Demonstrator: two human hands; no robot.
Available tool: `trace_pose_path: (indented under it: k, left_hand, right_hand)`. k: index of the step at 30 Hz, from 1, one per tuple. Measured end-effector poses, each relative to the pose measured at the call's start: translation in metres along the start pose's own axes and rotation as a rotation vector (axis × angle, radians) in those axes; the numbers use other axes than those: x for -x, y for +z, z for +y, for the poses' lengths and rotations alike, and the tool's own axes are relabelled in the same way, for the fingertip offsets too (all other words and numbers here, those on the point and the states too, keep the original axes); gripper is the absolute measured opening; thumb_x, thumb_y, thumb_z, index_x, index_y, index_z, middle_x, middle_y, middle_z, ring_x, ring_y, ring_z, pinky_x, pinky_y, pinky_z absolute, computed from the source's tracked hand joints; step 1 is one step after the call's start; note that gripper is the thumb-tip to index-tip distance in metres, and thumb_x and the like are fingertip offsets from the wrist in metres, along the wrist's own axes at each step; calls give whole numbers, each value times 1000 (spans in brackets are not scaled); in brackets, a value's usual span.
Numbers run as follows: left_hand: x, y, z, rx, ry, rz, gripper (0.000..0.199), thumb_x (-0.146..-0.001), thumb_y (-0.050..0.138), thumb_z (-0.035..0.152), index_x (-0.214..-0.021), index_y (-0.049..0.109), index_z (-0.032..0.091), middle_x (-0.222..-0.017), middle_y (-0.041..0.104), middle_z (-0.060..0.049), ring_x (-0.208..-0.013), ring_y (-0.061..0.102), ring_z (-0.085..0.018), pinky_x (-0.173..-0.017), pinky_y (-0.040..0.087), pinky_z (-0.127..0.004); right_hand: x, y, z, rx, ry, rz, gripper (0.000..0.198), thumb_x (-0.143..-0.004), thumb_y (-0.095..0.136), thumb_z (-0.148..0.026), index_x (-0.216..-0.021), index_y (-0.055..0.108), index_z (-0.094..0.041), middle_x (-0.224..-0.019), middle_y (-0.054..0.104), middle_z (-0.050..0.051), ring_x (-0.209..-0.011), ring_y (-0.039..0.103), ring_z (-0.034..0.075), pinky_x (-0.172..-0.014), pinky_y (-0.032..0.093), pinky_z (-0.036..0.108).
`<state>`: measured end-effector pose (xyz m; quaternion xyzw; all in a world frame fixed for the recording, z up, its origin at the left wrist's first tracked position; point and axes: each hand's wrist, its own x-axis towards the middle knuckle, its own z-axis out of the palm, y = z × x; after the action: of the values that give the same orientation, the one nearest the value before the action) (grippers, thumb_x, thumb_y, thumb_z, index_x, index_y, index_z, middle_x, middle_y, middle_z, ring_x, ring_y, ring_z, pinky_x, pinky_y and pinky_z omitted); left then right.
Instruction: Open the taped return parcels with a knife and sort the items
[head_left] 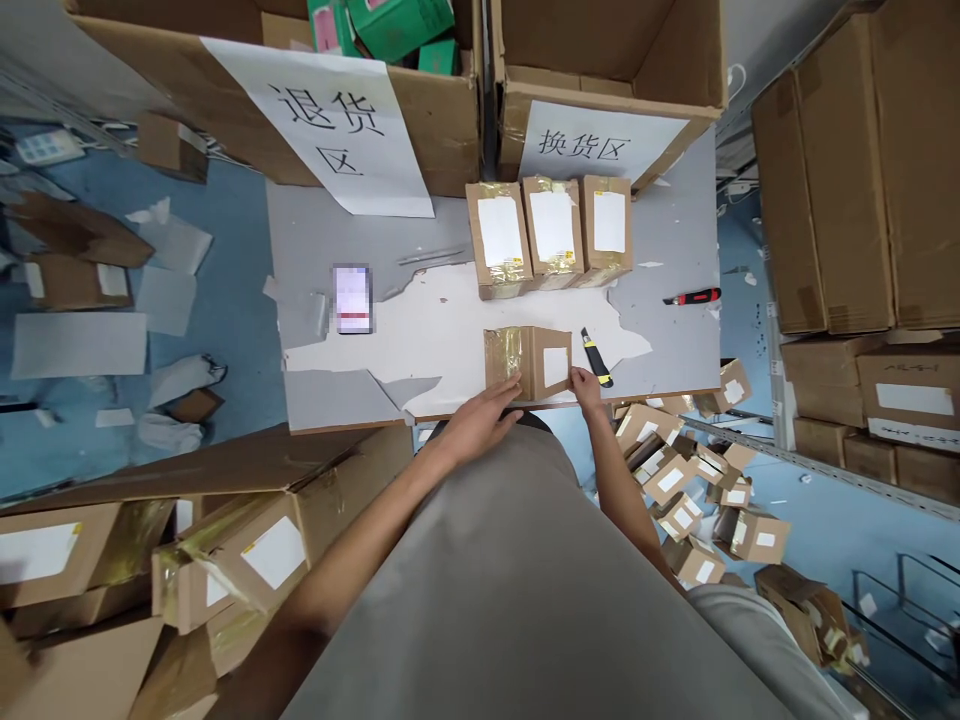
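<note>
A small taped cardboard box (547, 348) with a white label lies at the table's front edge, in front of my body. Fingers stretched out, my left hand (484, 412) rests against the box's near left corner. At the near right corner, my right hand (586, 387) has its fingers closed on the box's edge. Just beyond the right hand lies a yellow and black utility knife (598, 358). Three similar labelled boxes, the left one (501, 240), the middle one (553, 228) and the right one (608, 225), stand in a row farther back.
A phone (353, 300) lies on the left of the grey table (322, 398), and a red and black utility knife (693, 297) on the right. Two large open cartons, left (442, 130) and right (514, 125), stand behind. Parcels (679, 485) are piled on the right-hand floor.
</note>
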<state>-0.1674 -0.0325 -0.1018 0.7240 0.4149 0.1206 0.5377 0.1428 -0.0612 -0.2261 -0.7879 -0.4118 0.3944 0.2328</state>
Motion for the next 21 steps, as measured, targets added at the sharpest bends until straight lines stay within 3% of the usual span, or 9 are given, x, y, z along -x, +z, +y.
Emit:
trace_pose_path:
  k: [4,8,10,13,16,21]
  left_hand:
    - [9,-24,-42,136,-155,109,55,-106,66,63,-147,79,28,-162,71,-8,-150,69,-37,-131,53,-49]
    - [9,-29,-102,483,-317,279,89,-83,84,84,-141,76,17,-151,77,-20,-144,73,-40,-129,55,-54]
    - [8,-26,-129,558,-386,346,93,-73,92,82,-137,76,15,-146,78,-23,-143,73,-41,-129,55,-58]
    - [10,-22,-158,583,-480,454,84,-77,94,69,-136,74,14,-140,80,-25,-141,74,-41,-128,55,-60]
    - [19,-25,-178,617,-537,553,72,-87,87,56,-140,71,11,-139,80,-26,-141,74,-40,-128,54,-61]
    - [32,-38,-202,547,-646,706,58,-91,81,40,-139,71,11,-149,75,-27,-148,70,-38,-132,51,-58]
  right_hand:
    - [5,2,-20,-1,71,-16,52,-100,50,-58,-101,81,-17,-98,85,13,-96,76,30,-90,65,42]
    - [13,16,-50,19,88,-65,34,-97,60,-40,-106,82,-16,-108,88,13,-102,80,29,-95,64,39]
    - [21,27,-68,43,100,-62,28,-98,61,-33,-108,83,-17,-112,88,14,-107,81,29,-100,63,40]
    - [41,39,-100,139,91,-30,29,-105,58,-27,-115,83,-18,-119,87,15,-112,81,29,-107,60,42]
    - [72,43,-146,285,-69,-87,33,-113,55,-30,-130,82,-20,-131,85,14,-115,82,27,-107,61,39]
    - [121,64,-239,510,-338,-422,37,-121,51,-36,-141,78,-20,-142,82,15,-125,81,29,-109,62,39]
